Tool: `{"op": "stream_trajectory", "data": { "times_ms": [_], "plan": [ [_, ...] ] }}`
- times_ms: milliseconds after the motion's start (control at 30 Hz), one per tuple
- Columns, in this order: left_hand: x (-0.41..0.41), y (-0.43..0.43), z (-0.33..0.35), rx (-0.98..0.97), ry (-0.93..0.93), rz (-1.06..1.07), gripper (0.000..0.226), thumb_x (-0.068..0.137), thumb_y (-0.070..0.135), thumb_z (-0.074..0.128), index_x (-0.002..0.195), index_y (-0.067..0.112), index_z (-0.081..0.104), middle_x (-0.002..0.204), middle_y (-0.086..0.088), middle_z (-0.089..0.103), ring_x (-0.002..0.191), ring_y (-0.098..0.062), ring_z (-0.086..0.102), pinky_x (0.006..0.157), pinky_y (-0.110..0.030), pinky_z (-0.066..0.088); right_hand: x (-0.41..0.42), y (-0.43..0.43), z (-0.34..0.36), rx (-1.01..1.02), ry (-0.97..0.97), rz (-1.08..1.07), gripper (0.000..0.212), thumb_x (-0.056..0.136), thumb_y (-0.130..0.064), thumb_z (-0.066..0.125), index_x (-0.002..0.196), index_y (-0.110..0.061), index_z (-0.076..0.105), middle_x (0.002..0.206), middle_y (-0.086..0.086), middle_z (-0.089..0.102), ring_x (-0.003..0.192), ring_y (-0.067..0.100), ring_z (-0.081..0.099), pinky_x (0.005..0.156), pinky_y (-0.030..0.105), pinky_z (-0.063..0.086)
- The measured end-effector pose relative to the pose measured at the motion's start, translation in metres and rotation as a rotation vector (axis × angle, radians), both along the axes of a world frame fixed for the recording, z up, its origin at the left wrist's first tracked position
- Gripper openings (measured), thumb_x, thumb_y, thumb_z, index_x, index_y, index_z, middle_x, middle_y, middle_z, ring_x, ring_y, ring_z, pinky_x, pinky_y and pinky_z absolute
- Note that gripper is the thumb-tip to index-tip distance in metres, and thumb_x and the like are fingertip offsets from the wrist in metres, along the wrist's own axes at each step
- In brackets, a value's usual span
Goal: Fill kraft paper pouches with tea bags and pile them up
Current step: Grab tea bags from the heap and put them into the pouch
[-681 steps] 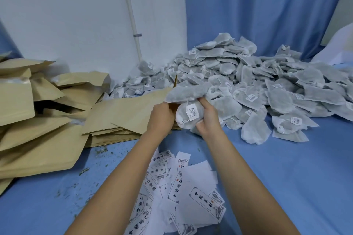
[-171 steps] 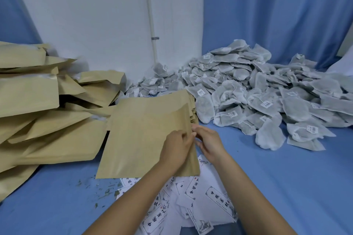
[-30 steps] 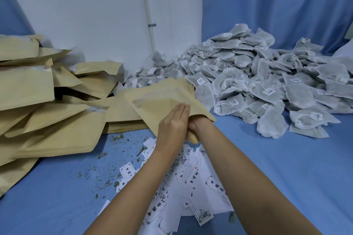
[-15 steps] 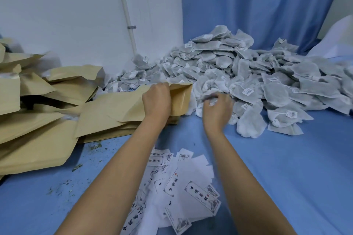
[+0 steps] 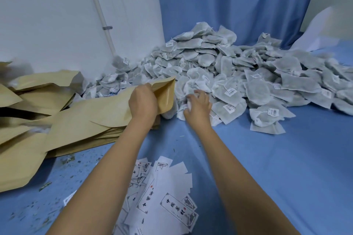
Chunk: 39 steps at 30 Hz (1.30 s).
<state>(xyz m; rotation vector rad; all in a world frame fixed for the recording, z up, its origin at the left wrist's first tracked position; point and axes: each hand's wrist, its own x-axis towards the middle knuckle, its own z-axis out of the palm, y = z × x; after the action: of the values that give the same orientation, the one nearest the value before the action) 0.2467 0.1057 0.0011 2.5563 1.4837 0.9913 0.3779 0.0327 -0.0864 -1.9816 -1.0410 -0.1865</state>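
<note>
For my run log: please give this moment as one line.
step: filling | left hand: holds kraft pouch mouth open | right hand: grips tea bags at pile edge

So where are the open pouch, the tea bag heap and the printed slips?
Open pouch (image 5: 165, 97), head view, inner wall at its mouth.
Tea bag heap (image 5: 256, 88), head view, a middle bag.
Printed slips (image 5: 178, 211), head view, framed top slip.

I monitor one view only: a wide-angle camera on the person's head, facing forward and down. Both forearms enter from the bottom edge at close range. The left hand (image 5: 142, 102), gripping a kraft pouch (image 5: 165, 95), and the right hand (image 5: 198, 108), clutching tea bags (image 5: 229, 74), sit mid-frame. The white wall (image 5: 47, 15) and blue curtain (image 5: 238, 2) close the far side.
</note>
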Motion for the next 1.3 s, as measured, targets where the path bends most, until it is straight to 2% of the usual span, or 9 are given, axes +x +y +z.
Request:
{"op": "stream_trajectory", "data": {
  "times_ms": [100, 267, 467, 533, 633, 867, 1033, 1167, 1300],
  "plan": [
    [-0.003, 0.006, 0.002, -0.004, -0.011, 0.011, 0.024, 0.089, -0.003, 0.038, 0.086, 0.004, 0.061, 0.092, -0.018, 0.063, 0.084, -0.034, 0.059, 0.059, -0.033, 0.035, 0.01, 0.016, -0.025, -0.489, 0.047, -0.081, 0.076, 0.075, -0.044, 0.069, 0.139, -0.027, 0.031, 0.155, 0.006, 0.004, 0.141, 0.038, 0.004, 0.112, 0.052, 0.01],
    [-0.013, 0.014, -0.001, -0.006, 0.01, 0.05, 0.025, 0.092, -0.001, 0.039, 0.089, 0.004, 0.063, 0.092, -0.019, 0.064, 0.085, -0.037, 0.06, 0.059, -0.033, 0.034, 0.016, 0.016, -0.038, -0.355, -0.226, -0.214, 0.032, 0.086, -0.011, 0.054, 0.116, -0.023, 0.055, 0.125, 0.005, 0.05, 0.112, 0.031, 0.043, 0.093, 0.041, 0.027],
    [-0.016, 0.016, -0.002, -0.077, -0.013, 0.057, 0.028, 0.096, 0.009, 0.04, 0.089, 0.003, 0.067, 0.094, -0.019, 0.065, 0.087, -0.038, 0.06, 0.061, -0.033, 0.037, -0.03, -0.009, 0.0, 0.816, 0.605, 0.001, 0.012, 0.093, -0.012, 0.051, 0.096, -0.023, 0.056, 0.089, -0.011, 0.062, 0.083, 0.005, 0.057, 0.075, 0.02, 0.044],
    [-0.013, 0.008, -0.003, -0.103, -0.012, 0.037, 0.029, 0.095, 0.01, 0.04, 0.089, 0.003, 0.067, 0.095, -0.02, 0.065, 0.089, -0.039, 0.06, 0.063, -0.035, 0.038, -0.051, -0.008, 0.013, 0.98, 0.833, 0.121, 0.02, 0.094, -0.014, 0.049, 0.089, -0.032, 0.057, 0.084, -0.014, 0.063, 0.08, 0.003, 0.059, 0.073, 0.019, 0.049],
    [-0.009, -0.006, -0.005, -0.146, -0.053, -0.015, 0.029, 0.093, 0.008, 0.04, 0.089, 0.002, 0.068, 0.094, -0.02, 0.066, 0.088, -0.038, 0.06, 0.064, -0.034, 0.039, -0.072, -0.001, 0.026, 0.842, 0.918, 0.188, 0.014, 0.094, -0.013, 0.052, 0.086, -0.024, 0.053, 0.085, -0.002, 0.059, 0.078, 0.003, 0.055, 0.076, 0.021, 0.049],
    [-0.017, -0.032, -0.008, -0.093, -0.117, -0.158, 0.025, 0.09, 0.001, 0.042, 0.088, 0.001, 0.067, 0.089, -0.018, 0.068, 0.085, -0.031, 0.062, 0.074, -0.038, 0.045, -0.079, 0.024, 0.027, -0.128, 0.098, 0.235, 0.028, 0.088, -0.011, 0.05, 0.062, -0.015, 0.041, 0.071, 0.009, 0.061, 0.066, 0.023, 0.053, 0.056, 0.029, 0.031],
    [-0.01, -0.049, -0.019, 0.114, 0.102, -0.125, 0.026, 0.094, 0.008, 0.04, 0.109, 0.016, 0.059, 0.093, -0.007, 0.062, 0.088, -0.023, 0.058, 0.063, -0.031, 0.039, -0.079, 0.018, 0.043, -0.053, 0.72, 0.422, 0.031, 0.101, -0.014, 0.03, 0.074, -0.018, 0.044, 0.064, 0.0, 0.057, 0.058, 0.012, 0.055, 0.036, 0.013, 0.043],
    [-0.014, -0.033, -0.001, 0.075, 0.137, 0.063, 0.027, 0.097, 0.015, 0.038, 0.104, 0.013, 0.064, 0.097, -0.012, 0.066, 0.091, -0.031, 0.062, 0.061, -0.032, 0.032, -0.085, 0.025, 0.058, 0.163, 0.916, 0.398, 0.017, 0.096, -0.013, 0.04, 0.085, -0.01, 0.053, 0.075, -0.003, 0.056, 0.072, 0.01, 0.049, 0.065, 0.025, 0.043],
    [0.002, -0.058, -0.005, 0.123, 0.214, -0.011, 0.024, 0.095, 0.012, 0.042, 0.1, 0.016, 0.065, 0.092, -0.007, 0.067, 0.085, -0.023, 0.062, 0.059, -0.029, 0.032, -0.082, 0.011, 0.056, 0.034, 1.072, 0.491, 0.039, 0.099, 0.002, 0.022, 0.067, -0.014, 0.036, 0.069, 0.001, 0.041, 0.062, 0.01, 0.04, 0.053, 0.019, 0.043]
  ]
}}
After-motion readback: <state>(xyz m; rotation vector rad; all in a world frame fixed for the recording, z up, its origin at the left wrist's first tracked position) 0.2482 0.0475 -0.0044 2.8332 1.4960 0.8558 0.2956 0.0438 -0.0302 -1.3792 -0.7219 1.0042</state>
